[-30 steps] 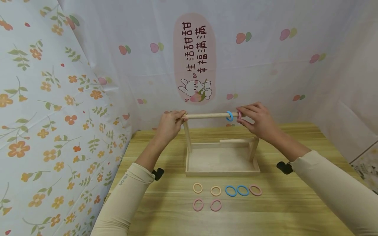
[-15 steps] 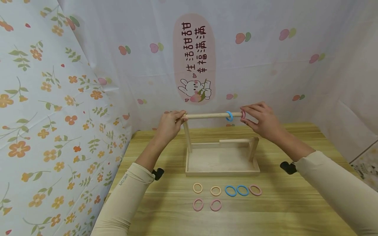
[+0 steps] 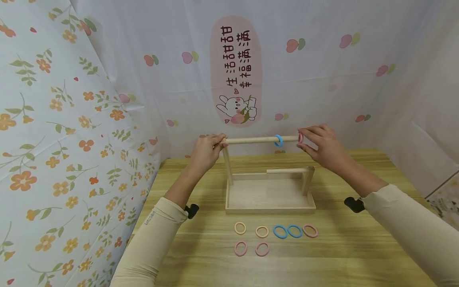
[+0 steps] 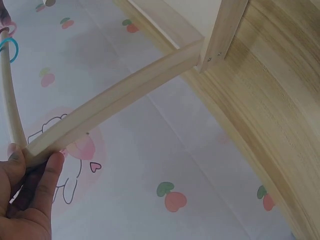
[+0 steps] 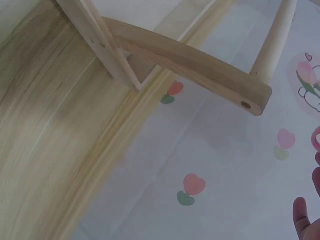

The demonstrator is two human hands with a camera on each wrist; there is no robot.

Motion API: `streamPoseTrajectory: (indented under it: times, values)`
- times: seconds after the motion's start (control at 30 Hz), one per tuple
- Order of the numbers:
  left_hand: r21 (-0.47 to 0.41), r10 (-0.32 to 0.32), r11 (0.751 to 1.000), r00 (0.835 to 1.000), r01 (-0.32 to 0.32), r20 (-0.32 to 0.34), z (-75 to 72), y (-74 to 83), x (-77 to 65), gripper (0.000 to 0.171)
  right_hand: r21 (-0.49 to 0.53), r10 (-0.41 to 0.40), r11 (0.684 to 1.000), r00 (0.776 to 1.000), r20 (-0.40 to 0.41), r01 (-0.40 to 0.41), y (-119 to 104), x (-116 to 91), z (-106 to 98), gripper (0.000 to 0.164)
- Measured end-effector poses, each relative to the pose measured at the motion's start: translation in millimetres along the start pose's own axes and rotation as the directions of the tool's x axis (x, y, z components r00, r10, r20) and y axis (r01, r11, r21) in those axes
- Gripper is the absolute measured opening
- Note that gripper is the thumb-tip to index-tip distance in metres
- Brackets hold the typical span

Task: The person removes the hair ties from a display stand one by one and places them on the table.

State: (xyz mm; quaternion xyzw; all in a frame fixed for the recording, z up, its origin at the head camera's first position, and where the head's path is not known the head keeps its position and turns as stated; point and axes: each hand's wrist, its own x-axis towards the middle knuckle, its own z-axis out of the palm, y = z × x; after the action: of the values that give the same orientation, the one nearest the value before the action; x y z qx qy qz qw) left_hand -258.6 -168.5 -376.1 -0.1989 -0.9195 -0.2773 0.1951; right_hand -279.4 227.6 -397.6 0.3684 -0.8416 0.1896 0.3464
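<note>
My left hand [image 3: 208, 153] grips the top of the tall left post [image 3: 227, 165], where the upper wooden rod [image 3: 251, 140] joins it. A blue ring [image 3: 278, 141] hangs around that rod, towards its right end. My right hand [image 3: 324, 145] pinches a pink ring [image 3: 301, 138] between thumb and fingers at the rod's right tip; whether the ring still encircles the tip I cannot tell. In the right wrist view only some fingertips [image 5: 301, 212] of that hand show at the edge. The left wrist view shows my left fingers [image 4: 47, 185] under the post's end.
The wooden stand has a shallow tray base [image 3: 269, 210] and a shorter right post [image 3: 307, 181] with a lower rod [image 3: 287, 171]. In front on the table lie two yellow rings [image 3: 240, 228], two blue rings [image 3: 280, 231] and several pink rings [image 3: 310, 230]. A printed cloth hangs behind.
My right hand has moved right with the pink ring, along the upper rod to its tip, so more rod shows. The left hand and the blue ring have stayed in place.
</note>
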Motion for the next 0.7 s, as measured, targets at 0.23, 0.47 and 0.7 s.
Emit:
streamPoseTrajectory:
  times: [0.23, 0.47, 0.7]
  values:
    - [0.005, 0.002, 1.000, 1.000, -0.002, 0.003, -0.7, 0.4, 0.2, 0.035, 0.029, 0.022, 0.999, 1.000, 0.011, -0.023, 1.5, -6.3, -3.5, 0.055]
    - [0.006, -0.004, 1.000, 1.000, 0.004, 0.005, -1.7, 1.7, -0.2, 0.036, 0.064, 0.027, 0.998, 1.000, 0.007, -0.028, 3.3, -13.5, -6.6, 0.055]
    - [0.005, 0.001, 1.000, 1.000, -0.001, -0.002, -1.6, 2.9, -0.4, 0.034, 0.075, -0.040, 0.996, 0.999, -0.008, 0.040, 5.9, -18.3, -5.6, 0.045]
